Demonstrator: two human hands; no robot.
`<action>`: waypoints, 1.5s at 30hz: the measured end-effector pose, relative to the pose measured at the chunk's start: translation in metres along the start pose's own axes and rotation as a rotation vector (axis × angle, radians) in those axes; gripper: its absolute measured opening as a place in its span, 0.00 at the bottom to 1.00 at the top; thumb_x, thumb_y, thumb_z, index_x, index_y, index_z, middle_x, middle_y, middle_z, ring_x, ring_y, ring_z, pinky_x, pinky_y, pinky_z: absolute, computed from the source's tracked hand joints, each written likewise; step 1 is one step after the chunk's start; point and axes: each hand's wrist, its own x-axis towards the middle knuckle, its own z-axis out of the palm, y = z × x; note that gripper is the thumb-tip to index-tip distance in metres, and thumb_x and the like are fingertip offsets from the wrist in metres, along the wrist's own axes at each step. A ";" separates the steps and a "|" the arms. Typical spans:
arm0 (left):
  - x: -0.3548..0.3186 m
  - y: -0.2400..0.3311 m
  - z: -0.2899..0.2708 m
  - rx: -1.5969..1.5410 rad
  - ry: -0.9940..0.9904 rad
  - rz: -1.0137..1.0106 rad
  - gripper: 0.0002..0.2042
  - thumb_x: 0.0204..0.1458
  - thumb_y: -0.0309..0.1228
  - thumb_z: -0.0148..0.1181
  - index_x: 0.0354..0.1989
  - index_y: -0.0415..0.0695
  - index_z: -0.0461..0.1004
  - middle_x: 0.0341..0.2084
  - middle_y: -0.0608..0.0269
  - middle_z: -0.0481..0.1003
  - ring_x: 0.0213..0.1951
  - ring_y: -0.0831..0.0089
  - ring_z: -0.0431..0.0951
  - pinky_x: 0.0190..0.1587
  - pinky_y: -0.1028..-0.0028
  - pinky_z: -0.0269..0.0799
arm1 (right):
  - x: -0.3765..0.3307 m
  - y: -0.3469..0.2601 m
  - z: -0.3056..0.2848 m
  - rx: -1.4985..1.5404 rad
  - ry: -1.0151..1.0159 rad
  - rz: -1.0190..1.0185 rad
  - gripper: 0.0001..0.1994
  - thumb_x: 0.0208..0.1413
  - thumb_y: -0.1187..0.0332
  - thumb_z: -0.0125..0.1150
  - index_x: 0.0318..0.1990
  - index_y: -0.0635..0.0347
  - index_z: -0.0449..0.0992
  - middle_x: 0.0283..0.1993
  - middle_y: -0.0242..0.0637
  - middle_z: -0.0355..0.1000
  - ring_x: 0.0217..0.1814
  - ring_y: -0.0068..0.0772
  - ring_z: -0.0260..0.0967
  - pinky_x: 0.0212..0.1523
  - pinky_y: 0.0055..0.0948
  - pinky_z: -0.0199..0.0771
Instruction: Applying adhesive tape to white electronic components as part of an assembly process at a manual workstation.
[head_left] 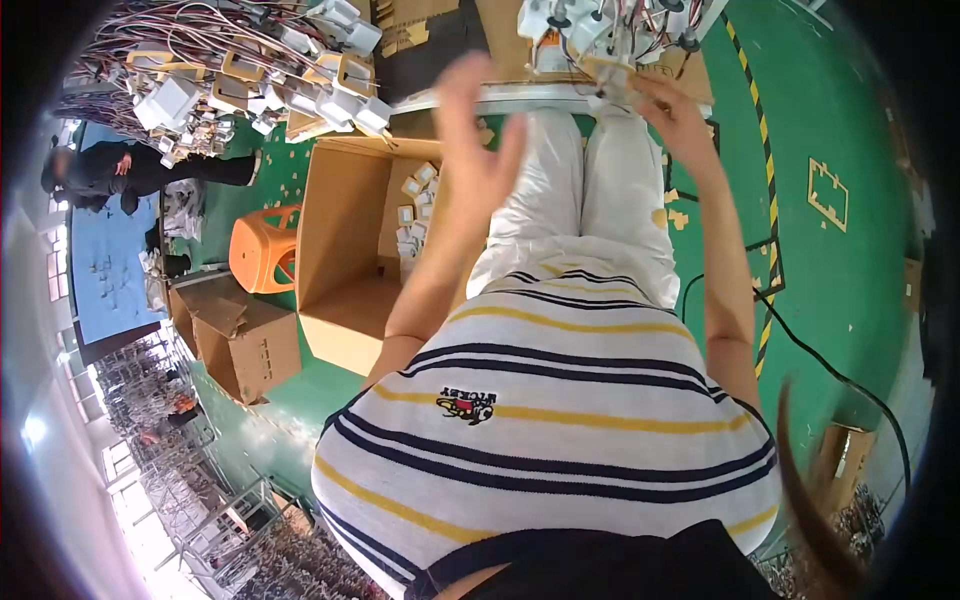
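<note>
Left fingers (463, 92) spread, empty, right fingers (660, 95) bent at wired parts (612, 72), hold unclear

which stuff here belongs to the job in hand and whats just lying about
Likely in the job:
wired white parts by the right hand
wired heap to the left
white pieces in the large box

Apparently lying about:
orange stool
black cable
smaller cardboard box
</note>
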 end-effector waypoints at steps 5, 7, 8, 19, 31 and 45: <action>-0.026 0.016 0.051 -0.620 -0.147 -0.412 0.25 0.47 0.26 0.60 0.56 0.40 0.61 0.52 0.55 0.65 0.57 0.63 0.63 0.57 0.67 0.60 | -0.021 -0.012 0.011 0.045 0.047 -0.004 0.13 0.54 0.74 0.58 0.48 0.63 0.75 0.51 0.34 0.67 0.41 0.23 0.66 0.40 0.20 0.66; -0.027 0.012 0.065 -0.539 -0.106 -0.451 0.27 0.47 0.26 0.61 0.57 0.41 0.59 0.51 0.56 0.65 0.56 0.65 0.65 0.55 0.69 0.62 | -0.041 -0.043 0.014 0.048 -0.019 -0.073 0.12 0.53 0.76 0.57 0.45 0.64 0.76 0.50 0.35 0.67 0.43 0.24 0.66 0.41 0.20 0.67; -0.027 0.010 0.071 -0.467 -0.071 -0.477 0.30 0.47 0.27 0.62 0.59 0.41 0.57 0.50 0.56 0.65 0.54 0.67 0.67 0.53 0.71 0.64 | -0.053 -0.057 0.017 0.049 -0.023 -0.066 0.12 0.53 0.76 0.57 0.45 0.64 0.76 0.50 0.35 0.67 0.43 0.24 0.66 0.41 0.20 0.67; -0.025 0.024 0.058 -1.290 -0.364 -0.993 0.23 0.58 0.47 0.47 0.55 0.44 0.64 0.38 0.61 0.71 0.40 0.74 0.72 0.40 0.71 0.71 | -0.082 -0.079 0.001 0.879 -0.285 0.217 0.15 0.63 0.60 0.40 0.35 0.63 0.67 0.44 0.39 0.67 0.44 0.26 0.66 0.40 0.22 0.66; -0.039 0.057 0.025 -0.282 -0.207 -0.395 0.30 0.35 0.17 0.62 0.54 0.42 0.66 0.40 0.57 0.68 0.43 0.67 0.74 0.47 0.73 0.71 | -0.061 -0.107 -0.004 0.325 -0.186 0.147 0.30 0.37 0.74 0.73 0.51 0.61 0.66 0.42 0.32 0.66 0.45 0.24 0.67 0.44 0.23 0.69; -0.027 0.054 0.023 -0.395 -0.319 -0.480 0.27 0.38 0.17 0.61 0.53 0.42 0.68 0.43 0.62 0.70 0.45 0.74 0.72 0.49 0.74 0.68 | -0.009 -0.120 -0.027 0.121 -0.633 -0.339 0.28 0.32 0.70 0.74 0.47 0.61 0.73 0.48 0.34 0.64 0.51 0.31 0.63 0.52 0.27 0.64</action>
